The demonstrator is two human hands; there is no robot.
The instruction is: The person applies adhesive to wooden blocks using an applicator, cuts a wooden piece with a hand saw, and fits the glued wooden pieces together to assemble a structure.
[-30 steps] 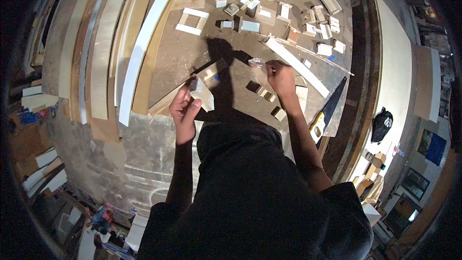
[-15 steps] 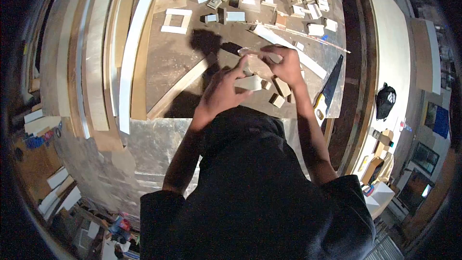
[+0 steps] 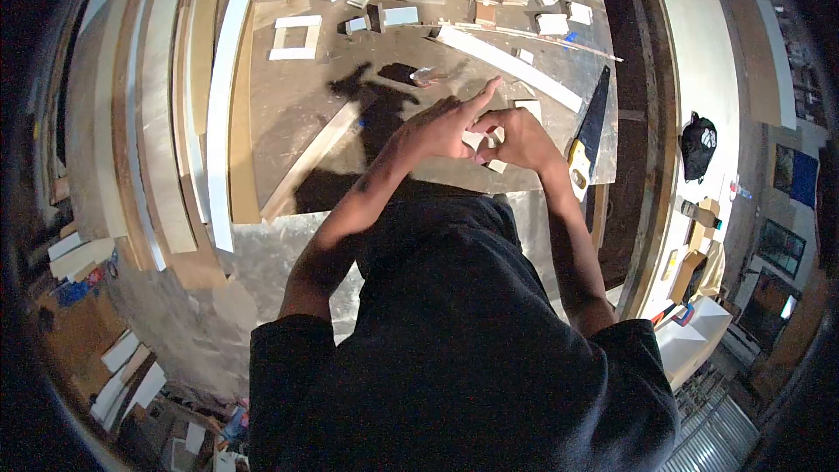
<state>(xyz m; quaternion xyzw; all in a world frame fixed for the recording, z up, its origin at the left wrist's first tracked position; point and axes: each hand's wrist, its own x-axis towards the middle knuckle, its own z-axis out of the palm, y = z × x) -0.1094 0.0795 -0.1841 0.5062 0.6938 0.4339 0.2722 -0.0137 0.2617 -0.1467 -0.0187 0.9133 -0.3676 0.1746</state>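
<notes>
Lying between left hand (image 3: 443, 129) and right hand (image 3: 523, 141), a wooden piece (image 3: 473, 139) is showing; whether curled fingers are gripping, I cannot tell.

Harsh light casts dark shadows (image 3: 377, 135) on the tabletop (image 3: 293, 114); bowed edges fade into black.

A black cap (image 3: 699, 147) lies right of the handsaw (image 3: 594, 122) before me, while long boards (image 3: 159, 114) stretch well to the saw's left.
</notes>
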